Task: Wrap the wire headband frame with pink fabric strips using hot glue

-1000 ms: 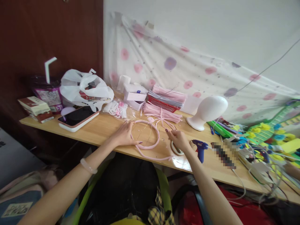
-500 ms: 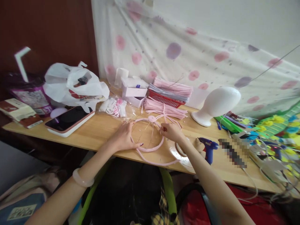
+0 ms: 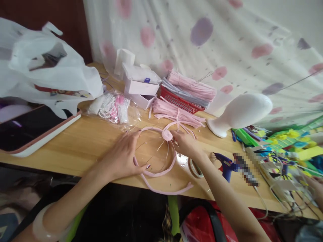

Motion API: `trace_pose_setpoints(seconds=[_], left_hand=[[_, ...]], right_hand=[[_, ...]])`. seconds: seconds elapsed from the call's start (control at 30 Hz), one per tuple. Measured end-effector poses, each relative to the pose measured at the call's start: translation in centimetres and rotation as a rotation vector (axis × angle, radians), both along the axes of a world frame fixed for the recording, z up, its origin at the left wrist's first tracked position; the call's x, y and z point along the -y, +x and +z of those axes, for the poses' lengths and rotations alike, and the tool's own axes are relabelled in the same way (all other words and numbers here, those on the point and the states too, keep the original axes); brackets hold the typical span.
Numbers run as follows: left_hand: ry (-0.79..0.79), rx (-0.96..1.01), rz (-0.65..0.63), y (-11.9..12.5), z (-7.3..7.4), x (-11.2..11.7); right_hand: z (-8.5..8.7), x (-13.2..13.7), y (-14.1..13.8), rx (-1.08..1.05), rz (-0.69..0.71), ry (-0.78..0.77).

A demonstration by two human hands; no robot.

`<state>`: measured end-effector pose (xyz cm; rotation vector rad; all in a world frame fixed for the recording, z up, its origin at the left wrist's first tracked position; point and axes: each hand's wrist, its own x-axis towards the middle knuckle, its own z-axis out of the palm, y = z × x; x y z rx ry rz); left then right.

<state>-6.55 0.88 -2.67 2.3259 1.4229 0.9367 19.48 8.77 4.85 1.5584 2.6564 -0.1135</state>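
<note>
A pink ring (image 3: pixel 157 174) that looks wound from fuzzy stems hangs over the near table edge, one long loose tail curving below it. At its top sits a small pink coiled disc (image 3: pixel 167 135) with several thin wires fanning out. My left hand (image 3: pixel 126 156) is closed around the ring's left side, thumb at the lower left. My right hand (image 3: pixel 185 143) pinches beside the disc, at the ring's upper right; its fingertips partly hide what they grip. Behind lies a tied bundle of pink stems (image 3: pixel 174 112), with more pink stems curving out near the disc.
A red basket (image 3: pixel 176 99) of stems, white boxes (image 3: pixel 140 85) and a bag of beads (image 3: pixel 114 107) stand behind. Rightward are a white foam head (image 3: pixel 242 109), a blue glue gun (image 3: pixel 227 164) and cables. A phone (image 3: pixel 32 126) lies left. Another person's hand (image 3: pixel 316 186) shows at the right edge.
The view has moved in closer and shifted, so the bag and phone sit further left. The disc now faces me more fully. Both hands keep their places on the ring.
</note>
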Motion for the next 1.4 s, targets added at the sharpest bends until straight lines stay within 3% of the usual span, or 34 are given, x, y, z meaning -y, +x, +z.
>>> trace_pose_setpoints(seconds=[0.1, 0.3, 0.5, 0.57, 0.63, 0.7, 0.77, 0.93, 1.07, 1.23, 1.3, 1.4], left_hand=[[-0.022, -0.002, 0.005, 0.1, 0.5, 0.3], [-0.048, 0.001, 0.016, 0.3, 1.2, 0.4], [-0.005, 0.028, 0.033, 0.3, 1.3, 0.3], [0.001, 0.031, 0.041, 0.3, 1.3, 0.3], [-0.02, 0.061, 0.073, 0.6, 1.1, 0.2], [-0.043, 0.113, 0.117, 1.2, 1.0, 0.2], [-0.041, 0.155, 0.152, 1.8, 0.8, 0.2], [-0.077, 0.155, 0.085, 1.9, 0.9, 0.7], [-0.197, 0.189, 0.044, 1.0, 1.2, 1.1], [-0.311, 0.35, 0.02, 0.5, 1.4, 1.2], [-0.326, 0.375, 0.02, 0.6, 1.5, 1.2], [-0.335, 0.377, 0.052, 0.7, 1.7, 1.3]], right_hand=[[0.1, 1.3, 0.8, -0.078, -0.072, 0.047], [-1.1, 2.4, 2.4, -0.218, -0.07, -0.037], [-0.1, 5.3, 2.7, -0.424, -0.178, 0.198], [0.5, 7.5, 2.3, -0.481, -0.136, 0.254], [0.9, 9.9, 1.6, -0.548, 0.029, 0.266], [0.8, 11.8, 0.7, -0.53, 0.168, 0.185], [0.0, 12.9, -0.1, -0.463, 0.194, 0.111], [-2.7, 13.2, -1.1, -0.452, 0.129, 0.085], [-2.9, 13.3, -0.2, -0.592, 0.158, 0.064], [-1.8, 13.5, 2.2, -0.666, 0.037, 0.263], [-2.0, 13.6, 3.0, -0.633, 0.005, 0.299], [-2.8, 14.3, 4.8, -0.691, -0.162, 0.409]])
